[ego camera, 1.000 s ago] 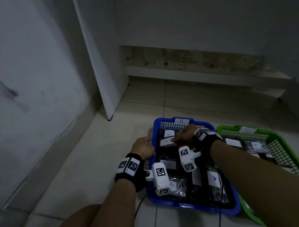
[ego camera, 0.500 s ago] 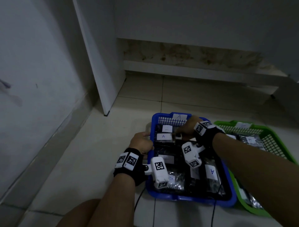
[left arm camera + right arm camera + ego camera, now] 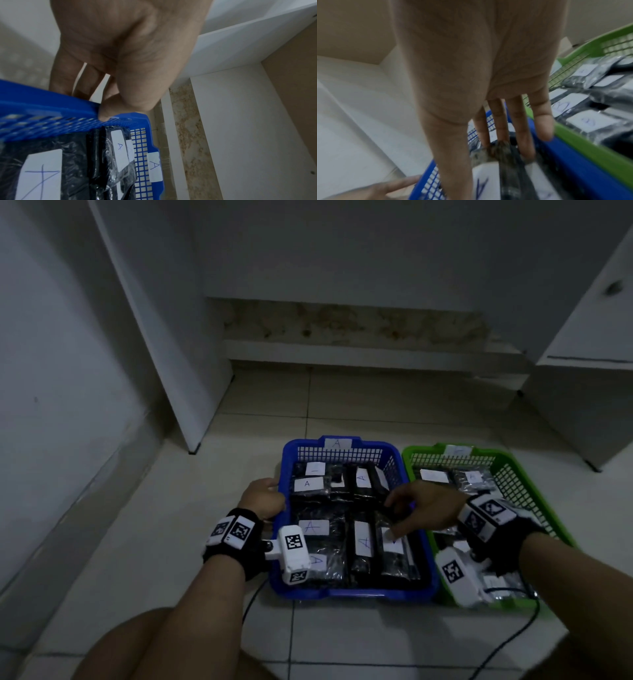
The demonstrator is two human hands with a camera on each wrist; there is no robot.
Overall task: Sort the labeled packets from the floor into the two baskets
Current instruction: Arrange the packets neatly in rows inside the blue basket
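The blue basket [image 3: 342, 594], tagged A, holds several black packets with white A labels [image 3: 310, 484]. Right beside it stands the green basket [image 3: 534, 484], holding packets with B labels [image 3: 589, 121]. My left hand [image 3: 263, 498] grips the blue basket's left rim [image 3: 51, 97], thumb on top and fingers down the outside. My right hand [image 3: 397, 515] hovers over the blue basket's right half. Its fingers [image 3: 500, 128] are straight, their tips touching the end of a black packet [image 3: 510, 169]; the picture is blurred there.
Both baskets sit on a pale tiled floor [image 3: 171, 542]. A white wall and panel [image 3: 154, 337] stand at the left, a stained low ledge [image 3: 359, 337] behind, and a white cabinet [image 3: 582, 405] at the right. A black cable [image 3: 507, 645] trails near the green basket. My knee [image 3: 137, 645] is at the bottom.
My right hand has drawn back from the far end of the blue basket to its right middle. The left hand has stayed on the left rim. The view has shifted left.
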